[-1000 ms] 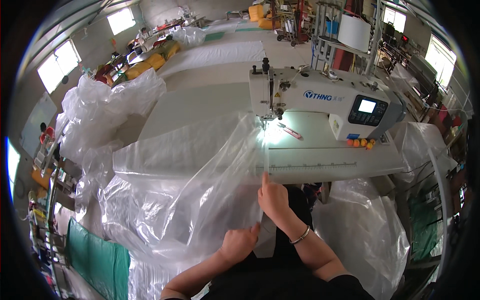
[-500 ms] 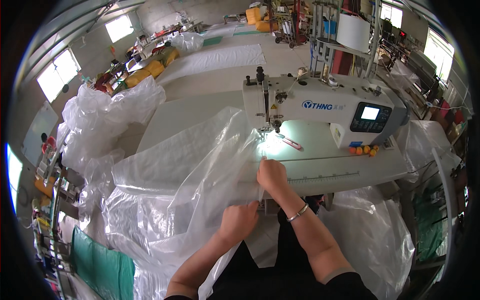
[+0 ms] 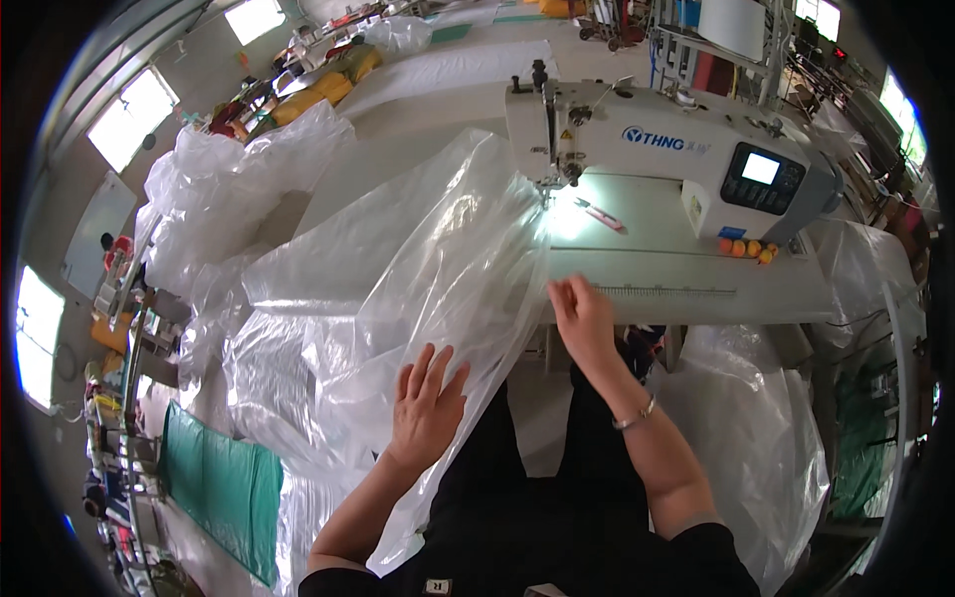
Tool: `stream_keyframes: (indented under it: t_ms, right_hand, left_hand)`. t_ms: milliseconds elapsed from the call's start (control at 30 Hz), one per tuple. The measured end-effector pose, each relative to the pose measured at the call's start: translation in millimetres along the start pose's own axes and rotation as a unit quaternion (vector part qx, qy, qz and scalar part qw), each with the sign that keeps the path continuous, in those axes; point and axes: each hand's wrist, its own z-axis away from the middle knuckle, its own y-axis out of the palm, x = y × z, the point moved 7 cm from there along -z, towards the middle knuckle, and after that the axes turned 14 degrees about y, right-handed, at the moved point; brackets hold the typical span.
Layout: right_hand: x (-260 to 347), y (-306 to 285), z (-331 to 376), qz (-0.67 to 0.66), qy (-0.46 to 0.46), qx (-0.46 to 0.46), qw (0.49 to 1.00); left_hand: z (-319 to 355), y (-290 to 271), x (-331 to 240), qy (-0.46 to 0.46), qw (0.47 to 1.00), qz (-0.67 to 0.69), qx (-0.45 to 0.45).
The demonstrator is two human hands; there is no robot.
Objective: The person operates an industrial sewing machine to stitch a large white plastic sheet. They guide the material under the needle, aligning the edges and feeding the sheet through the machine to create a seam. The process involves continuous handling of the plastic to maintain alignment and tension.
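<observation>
A clear plastic sheet (image 3: pixel 428 264) drapes over the sewing machine table and down its front edge, its far corner gathered by the needle and presser foot. My left hand (image 3: pixel 430 410) lies open on the sheet's hanging near part, fingers spread. At the sheet's right edge my right hand (image 3: pixel 587 316) is closed, its fingers curled and pressed together at the plastic; the fingertips are partly hidden. The white sewing machine (image 3: pixel 647 139) stands beyond, its lamp lighting the needle area. A small pink-handled tool (image 3: pixel 603 216) rests on the bed right of the needle.
Several small orange fruit-like balls (image 3: pixel 753 248) sit below the control panel (image 3: pixel 762 179). A ruler strip (image 3: pixel 667 292) runs along the table's front. Crumpled plastic (image 3: pixel 229 189) heaps at the left; more plastic (image 3: pixel 741 428) hangs at the right. A green sheet (image 3: pixel 221 488) lies lower left.
My left hand has let go of its grip on the sheet and spread open, moving left. The right hand stays by the sheet's edge. The whole view has shifted downward.
</observation>
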Motion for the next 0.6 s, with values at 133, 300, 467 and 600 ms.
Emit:
stream_keyframes:
  t_ms: [133, 300, 467, 600]
  right_hand:
    - [-46.7, 56.5, 87.3, -0.064, 0.156, 0.21, 0.963]
    - [-58.7, 131.5, 146.4, -0.168, 0.196, 0.349, 0.901]
    - [-65.9, 144.2, 162.8, -0.434, 0.277, 0.303, 0.802]
    - [-81.1, 139.6, 151.9, -0.457, 0.276, 0.31, 0.787]
  left_hand:
    - [49.2, 12.8, -14.5, 0.061, 0.997, -0.043, -0.001]
    - [75.8, 29.3, -0.7, 0.0, 0.992, -0.093, 0.085]
    - [85.2, 0.0, 17.9, -0.045, 0.996, 0.071, -0.011]
    - [80.8, -15.2, -3.9, -0.109, 0.968, 0.224, -0.034]
